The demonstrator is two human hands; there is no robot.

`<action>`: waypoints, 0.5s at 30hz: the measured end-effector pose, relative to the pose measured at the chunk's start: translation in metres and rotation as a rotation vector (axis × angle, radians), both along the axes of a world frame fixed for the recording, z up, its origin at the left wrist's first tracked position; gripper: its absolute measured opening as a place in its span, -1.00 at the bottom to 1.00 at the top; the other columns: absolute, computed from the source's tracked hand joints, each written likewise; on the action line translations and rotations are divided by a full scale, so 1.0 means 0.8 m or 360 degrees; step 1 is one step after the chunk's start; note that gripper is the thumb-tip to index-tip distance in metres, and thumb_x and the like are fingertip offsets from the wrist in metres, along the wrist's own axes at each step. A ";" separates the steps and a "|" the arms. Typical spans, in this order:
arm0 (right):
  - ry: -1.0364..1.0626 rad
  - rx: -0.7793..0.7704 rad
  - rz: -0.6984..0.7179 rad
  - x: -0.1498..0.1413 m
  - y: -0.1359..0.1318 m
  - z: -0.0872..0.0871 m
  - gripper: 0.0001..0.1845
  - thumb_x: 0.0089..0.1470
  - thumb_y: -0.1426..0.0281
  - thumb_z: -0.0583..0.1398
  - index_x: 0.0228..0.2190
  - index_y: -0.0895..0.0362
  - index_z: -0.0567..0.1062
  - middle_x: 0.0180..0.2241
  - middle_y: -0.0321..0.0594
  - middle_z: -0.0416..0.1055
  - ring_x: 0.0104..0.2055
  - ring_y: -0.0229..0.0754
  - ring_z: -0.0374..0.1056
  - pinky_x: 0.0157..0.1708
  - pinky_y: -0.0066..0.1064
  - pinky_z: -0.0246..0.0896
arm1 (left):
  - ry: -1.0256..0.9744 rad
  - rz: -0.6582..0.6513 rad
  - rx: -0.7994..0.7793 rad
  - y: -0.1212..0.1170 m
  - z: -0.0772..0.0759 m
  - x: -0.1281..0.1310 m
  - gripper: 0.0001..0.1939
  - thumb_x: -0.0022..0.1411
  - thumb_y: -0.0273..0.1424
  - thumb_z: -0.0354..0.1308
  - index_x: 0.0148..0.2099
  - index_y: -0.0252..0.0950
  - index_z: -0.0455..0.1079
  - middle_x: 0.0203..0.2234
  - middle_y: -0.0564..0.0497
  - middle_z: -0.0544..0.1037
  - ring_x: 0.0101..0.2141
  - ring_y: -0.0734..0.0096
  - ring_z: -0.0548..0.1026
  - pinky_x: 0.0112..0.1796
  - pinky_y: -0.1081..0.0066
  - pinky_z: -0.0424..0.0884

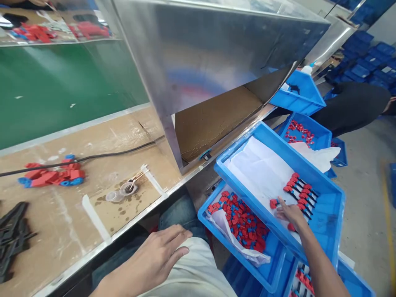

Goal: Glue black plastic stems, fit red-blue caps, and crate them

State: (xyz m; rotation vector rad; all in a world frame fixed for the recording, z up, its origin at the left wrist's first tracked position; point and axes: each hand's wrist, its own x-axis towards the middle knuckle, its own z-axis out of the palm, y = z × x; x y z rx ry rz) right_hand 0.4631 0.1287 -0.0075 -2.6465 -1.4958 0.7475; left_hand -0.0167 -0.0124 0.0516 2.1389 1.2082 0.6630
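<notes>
My right hand (289, 212) reaches into a blue tray (335, 206) lined with white paper. Its fingers close over a small part with a red head (273, 203); the rest of that part is hidden beneath them. Beside it, rows of similar parts (306, 196) with red heads and black shafts lie on the paper. My left hand (162, 253) rests palm down by my lap, holding nothing, its fingers stretched out. Below the tray stands another blue bin (210, 214) with a heap of red and blue pieces (244, 222).
On the bench (114, 140) lie a red and blue cluster (55, 173), black parts (12, 239), a cable (117, 152) and a small cup (128, 188) with sticks. A metal housing (210, 53) stands behind. More blue bins (298, 93) and another person's dark-clad leg (361, 103) are at right.
</notes>
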 end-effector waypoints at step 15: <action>-0.0427 0.0056 0.0722 0.041 -0.005 -0.021 -0.80 0.09 0.36 0.17 -0.43 0.16 0.58 -0.34 -0.08 0.46 -0.25 -0.05 0.42 -0.22 -0.34 0.26 | 0.0003 -0.0019 -0.0147 -0.006 -0.020 0.003 -0.66 0.44 -0.30 -0.06 0.10 -0.15 0.46 -0.29 -0.04 0.57 -0.34 0.36 0.57 -0.27 0.47 0.55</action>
